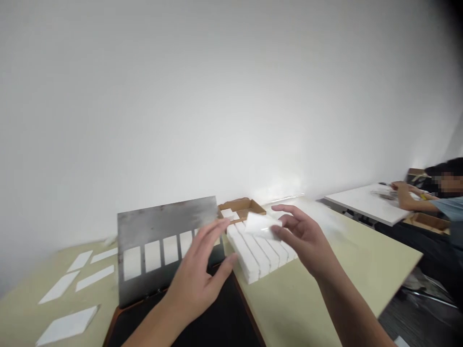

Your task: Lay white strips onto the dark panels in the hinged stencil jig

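Note:
Between the thumb and fingers of my right hand point(304, 236) is a thin white card point(261, 225), tilted in the air. Beneath it lies a block of white stacks point(249, 258), set side by side in several rows. My left hand point(200, 265) is held with fingers and thumb apart, nothing between them. It hovers in front of a dark metal panel point(170, 217) that stands tilted up, with several white rectangles point(152, 255) in a row along it. A black flat surface with a brown edge point(188, 313) extends below the panel, partly hidden by my left arm.
Several white cards point(68, 325) are spread over the pale yellow table point(289, 308) at the left. Behind the stacks sits an open cardboard box point(249, 208) with white pieces inside. To the right, another person's arm point(415, 202) reaches over a white table point(369, 205).

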A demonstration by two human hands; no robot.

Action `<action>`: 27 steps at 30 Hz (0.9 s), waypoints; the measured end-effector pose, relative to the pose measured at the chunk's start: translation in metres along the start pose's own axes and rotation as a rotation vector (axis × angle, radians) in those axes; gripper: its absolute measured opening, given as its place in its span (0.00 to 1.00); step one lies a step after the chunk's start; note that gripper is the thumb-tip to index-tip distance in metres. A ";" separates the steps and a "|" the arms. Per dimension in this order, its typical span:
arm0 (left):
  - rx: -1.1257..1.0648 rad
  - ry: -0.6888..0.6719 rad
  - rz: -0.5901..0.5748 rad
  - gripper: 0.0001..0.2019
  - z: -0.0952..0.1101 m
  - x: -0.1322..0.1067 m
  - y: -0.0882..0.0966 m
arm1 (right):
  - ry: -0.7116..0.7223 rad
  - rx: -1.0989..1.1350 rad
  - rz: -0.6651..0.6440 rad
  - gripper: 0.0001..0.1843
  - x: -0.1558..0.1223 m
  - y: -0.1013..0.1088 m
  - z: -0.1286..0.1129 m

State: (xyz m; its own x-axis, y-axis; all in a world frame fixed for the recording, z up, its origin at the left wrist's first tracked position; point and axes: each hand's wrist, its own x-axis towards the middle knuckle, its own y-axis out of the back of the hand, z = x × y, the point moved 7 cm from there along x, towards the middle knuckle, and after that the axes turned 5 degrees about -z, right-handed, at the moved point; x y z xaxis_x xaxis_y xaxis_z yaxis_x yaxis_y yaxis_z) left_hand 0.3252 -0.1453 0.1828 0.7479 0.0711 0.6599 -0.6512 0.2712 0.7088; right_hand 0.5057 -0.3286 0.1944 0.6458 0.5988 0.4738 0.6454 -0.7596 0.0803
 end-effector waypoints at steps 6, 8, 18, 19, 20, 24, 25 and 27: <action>-0.053 0.193 -0.032 0.18 0.045 -0.011 0.108 | 0.250 -0.081 -0.344 0.09 -0.012 -0.085 -0.081; -0.048 0.201 -0.021 0.20 0.053 -0.018 0.121 | 0.248 -0.053 -0.348 0.13 -0.014 -0.100 -0.091; 0.226 0.065 0.029 0.22 0.077 -0.041 0.150 | 0.264 0.005 -0.352 0.14 -0.018 -0.118 -0.102; 0.273 0.028 0.041 0.22 0.080 -0.043 0.150 | 0.266 0.007 -0.352 0.14 -0.018 -0.117 -0.101; 0.310 -0.006 0.058 0.21 0.083 -0.044 0.151 | 0.271 0.008 -0.352 0.14 -0.018 -0.116 -0.101; 0.365 -0.066 0.096 0.23 0.087 -0.050 0.148 | 0.297 0.019 -0.351 0.13 -0.022 -0.119 -0.098; 0.371 -0.064 0.094 0.25 0.087 -0.051 0.147 | 0.299 0.022 -0.350 0.13 -0.023 -0.121 -0.098; 0.382 -0.072 0.096 0.27 0.086 -0.053 0.146 | 0.314 0.028 -0.337 0.13 -0.027 -0.124 -0.099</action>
State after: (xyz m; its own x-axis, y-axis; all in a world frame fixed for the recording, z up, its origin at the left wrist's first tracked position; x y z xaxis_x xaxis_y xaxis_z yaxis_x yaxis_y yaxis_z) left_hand 0.1792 -0.1924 0.2725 0.6792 0.0076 0.7339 -0.7288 -0.1105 0.6757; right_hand 0.3682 -0.2756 0.2581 0.2462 0.7022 0.6681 0.8117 -0.5260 0.2538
